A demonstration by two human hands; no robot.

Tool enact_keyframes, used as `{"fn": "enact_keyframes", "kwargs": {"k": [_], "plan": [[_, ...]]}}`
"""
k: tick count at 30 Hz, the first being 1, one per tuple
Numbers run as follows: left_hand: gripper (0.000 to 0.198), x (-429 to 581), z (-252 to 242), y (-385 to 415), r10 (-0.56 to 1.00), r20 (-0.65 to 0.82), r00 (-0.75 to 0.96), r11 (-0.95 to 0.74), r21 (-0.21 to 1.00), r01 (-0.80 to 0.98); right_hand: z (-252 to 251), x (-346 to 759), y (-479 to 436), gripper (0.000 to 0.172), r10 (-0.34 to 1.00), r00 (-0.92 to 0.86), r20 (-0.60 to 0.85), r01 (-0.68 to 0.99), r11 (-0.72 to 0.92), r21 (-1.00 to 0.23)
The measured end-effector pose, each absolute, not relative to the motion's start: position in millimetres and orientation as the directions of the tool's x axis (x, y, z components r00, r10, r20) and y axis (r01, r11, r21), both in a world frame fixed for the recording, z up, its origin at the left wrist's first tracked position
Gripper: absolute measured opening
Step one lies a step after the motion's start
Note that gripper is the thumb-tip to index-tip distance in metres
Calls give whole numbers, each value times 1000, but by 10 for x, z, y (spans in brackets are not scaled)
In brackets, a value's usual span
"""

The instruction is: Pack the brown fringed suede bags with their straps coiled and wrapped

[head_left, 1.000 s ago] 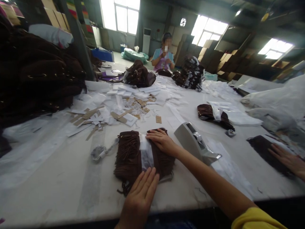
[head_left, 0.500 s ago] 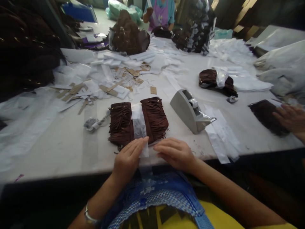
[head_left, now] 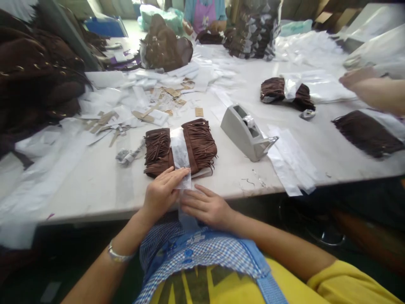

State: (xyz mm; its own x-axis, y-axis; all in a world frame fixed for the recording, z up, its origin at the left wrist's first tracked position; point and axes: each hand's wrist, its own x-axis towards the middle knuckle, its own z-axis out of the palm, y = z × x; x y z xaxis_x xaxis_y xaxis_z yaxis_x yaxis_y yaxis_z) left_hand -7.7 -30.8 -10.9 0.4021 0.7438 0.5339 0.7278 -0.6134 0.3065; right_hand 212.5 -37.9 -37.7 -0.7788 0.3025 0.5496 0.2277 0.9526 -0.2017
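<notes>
A brown fringed suede bag (head_left: 201, 143) lies near the table's front edge with a white paper strip (head_left: 179, 152) wrapped over its middle. My left hand (head_left: 163, 192) pinches the near end of that strip just in front of the bag. My right hand (head_left: 207, 206) rests beside it at the table edge, fingers stretched flat on the strip's hanging end. A grey tape dispenser (head_left: 245, 133) stands just right of the bag.
Loose white papers and card tags (head_left: 148, 101) cover the table's middle. Stacks of brown bags (head_left: 34, 80) rise at left. Another person's hand (head_left: 359, 78) reaches over a fringed bag (head_left: 368, 133) at right. A person (head_left: 205, 12) works at the far end.
My right hand left the top of the bag and came to the table edge beside my left, which now pinches the strip's near end. The view tilted down.
</notes>
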Motion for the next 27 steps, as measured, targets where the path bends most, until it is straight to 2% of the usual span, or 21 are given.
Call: {"fn": "enact_keyframes", "kwargs": {"k": [6, 10, 17, 22, 27], "plan": [[47, -56, -132, -322, 739, 570, 359, -607, 333, 722, -352, 2161, -447, 20, 265, -755, 600, 145, 960, -241], [45, 7, -159, -339, 729, 587, 350, -596, 295, 747, -369, 2250, -545, 19, 268, -734, 624, 144, 959, -243], [40, 220, -115, -389, 777, 585, 233, -429, 220, 876, -434, 2274, -619, 18, 292, -697, 654, 154, 953, -261], [43, 203, -175, -372, 732, 639, 237, -477, 232, 847, -442, 2317, -629, 18, 284, -719, 634, 140, 953, -269], [30, 163, -185, -364, 721, 651, 239, -521, 280, 806, -408, 2397, -654, 20, 247, -741, 624, 102, 961, -258]]}}
